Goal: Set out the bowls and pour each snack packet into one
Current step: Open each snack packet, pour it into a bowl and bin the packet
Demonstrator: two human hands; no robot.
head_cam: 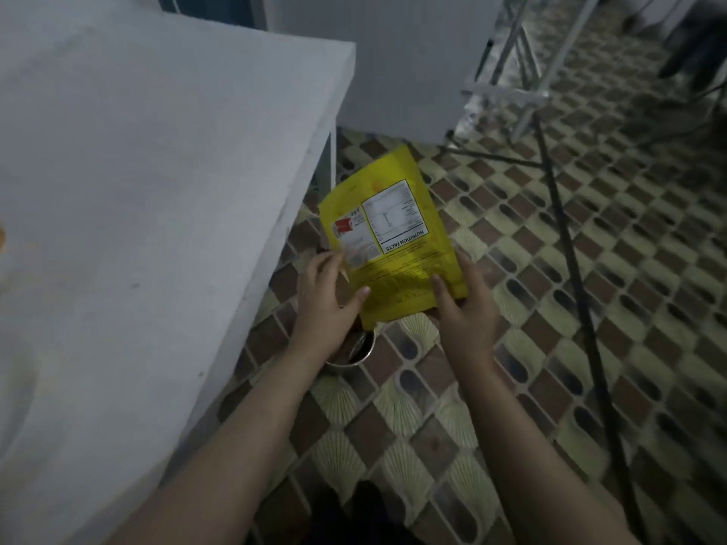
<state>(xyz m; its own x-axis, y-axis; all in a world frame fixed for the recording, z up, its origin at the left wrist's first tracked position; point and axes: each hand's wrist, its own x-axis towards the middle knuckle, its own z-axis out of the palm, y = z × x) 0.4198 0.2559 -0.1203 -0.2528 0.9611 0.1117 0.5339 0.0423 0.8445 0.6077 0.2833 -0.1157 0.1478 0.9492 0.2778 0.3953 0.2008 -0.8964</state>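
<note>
Beside the pale, matte tabletop (149,159), above the checkered tile floor (590,269), both hands are holding a flat, glossy yellow snack packet (393,245) with its nutrition panel facing up and upside down. The left hand (326,304) is pinching the packet's near left edge with curled fingers, while the right hand (464,308) is clasping the near right corner. Directly below the packet, a round metal bowl (354,352) is sitting on the floor, partly hidden by the left wrist.
</note>
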